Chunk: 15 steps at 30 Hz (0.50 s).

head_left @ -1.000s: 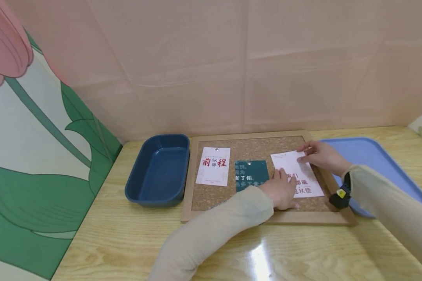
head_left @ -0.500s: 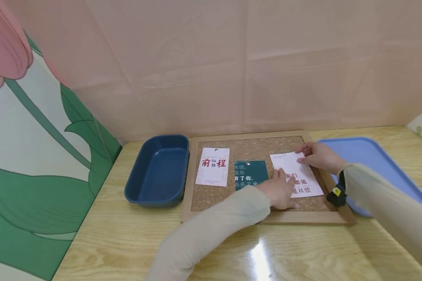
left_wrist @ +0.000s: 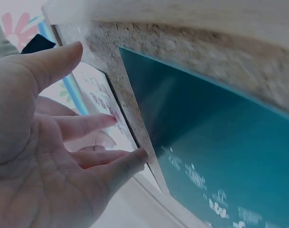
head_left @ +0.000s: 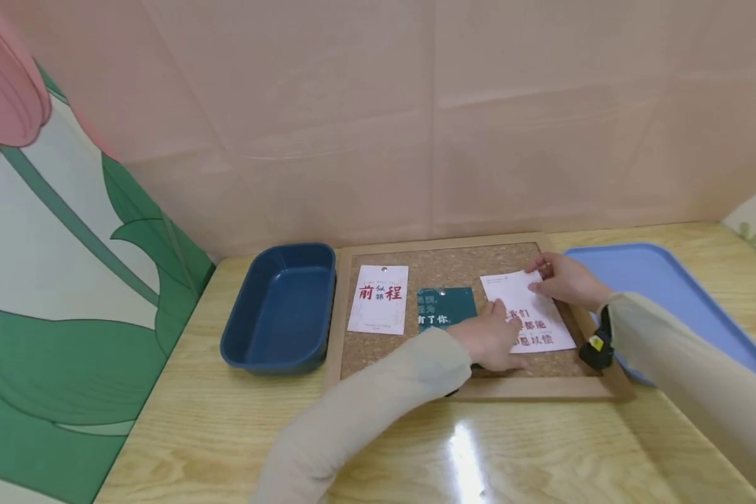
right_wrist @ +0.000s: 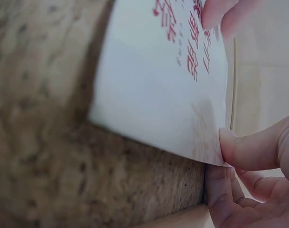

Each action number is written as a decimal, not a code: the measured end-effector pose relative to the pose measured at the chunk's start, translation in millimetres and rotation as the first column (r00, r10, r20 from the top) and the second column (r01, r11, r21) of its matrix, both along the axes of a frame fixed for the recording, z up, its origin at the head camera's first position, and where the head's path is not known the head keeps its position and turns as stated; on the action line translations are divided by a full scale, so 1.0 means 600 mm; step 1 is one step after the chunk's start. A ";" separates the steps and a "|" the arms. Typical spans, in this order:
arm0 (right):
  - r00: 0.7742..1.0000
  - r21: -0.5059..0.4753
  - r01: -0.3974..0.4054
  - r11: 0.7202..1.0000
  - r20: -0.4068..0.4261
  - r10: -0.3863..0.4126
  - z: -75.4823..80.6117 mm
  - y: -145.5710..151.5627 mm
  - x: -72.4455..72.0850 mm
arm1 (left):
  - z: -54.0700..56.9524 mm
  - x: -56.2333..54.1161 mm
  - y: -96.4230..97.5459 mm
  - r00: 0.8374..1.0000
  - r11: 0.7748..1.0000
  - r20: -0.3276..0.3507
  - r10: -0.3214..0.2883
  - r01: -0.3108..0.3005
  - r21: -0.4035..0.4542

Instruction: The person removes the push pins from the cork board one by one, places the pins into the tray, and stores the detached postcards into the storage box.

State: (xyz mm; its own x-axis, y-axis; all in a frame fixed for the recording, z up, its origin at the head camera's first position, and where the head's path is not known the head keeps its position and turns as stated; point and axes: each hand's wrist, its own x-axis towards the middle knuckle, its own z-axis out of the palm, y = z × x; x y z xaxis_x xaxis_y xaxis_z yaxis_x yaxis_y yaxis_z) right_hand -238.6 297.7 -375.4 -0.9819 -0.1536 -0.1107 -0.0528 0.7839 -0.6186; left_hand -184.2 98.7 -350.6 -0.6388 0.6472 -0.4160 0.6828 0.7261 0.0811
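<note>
My left hand (head_left: pixel 493 337) rests on the left part of a white card (head_left: pixel 542 297) with red characters, its fingers extended. Seen from the left wrist, the fingertips (left_wrist: pixel 140 156) lie at the card's edge. Pinched between my right thumb (right_wrist: pixel 237 148) and fingers is a corner of this card, at its upper right in the head view. The card lies over the right side of a wood-framed corkboard (head_left: pixel 444 262); in the right wrist view its near edge stands a little off the cork. A dark green card (head_left: pixel 456 304), partly behind the left forearm, is beside it.
Another white card (head_left: pixel 378 299) with red characters sits at the board's left, a round pin at its top. Left of the board stands a dark blue bin (head_left: pixel 280 308). A light blue tray (head_left: pixel 642 262) lies to the right, partly under the right forearm.
My left hand has slid slightly left over the white card, uncovering more of its red characters. The right hand keeps its pinch on the corner. The head view has shifted a little.
</note>
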 end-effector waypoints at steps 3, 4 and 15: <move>1.000 -0.004 0.004 1.000 0.002 -0.004 0.000 -0.001 0.000 | 0.004 -0.005 -0.005 1.000 1.000 -0.012 -0.013 0.013 -0.007; 1.000 -0.006 0.007 1.000 0.006 -0.007 0.000 -0.001 -0.001 | 0.006 -0.007 -0.007 1.000 1.000 -0.019 -0.019 0.019 -0.012; 0.999 -0.010 0.024 1.000 0.029 -0.024 -0.004 -0.002 -0.004 | 0.016 -0.023 -0.033 0.987 0.990 -0.074 -0.140 0.141 0.009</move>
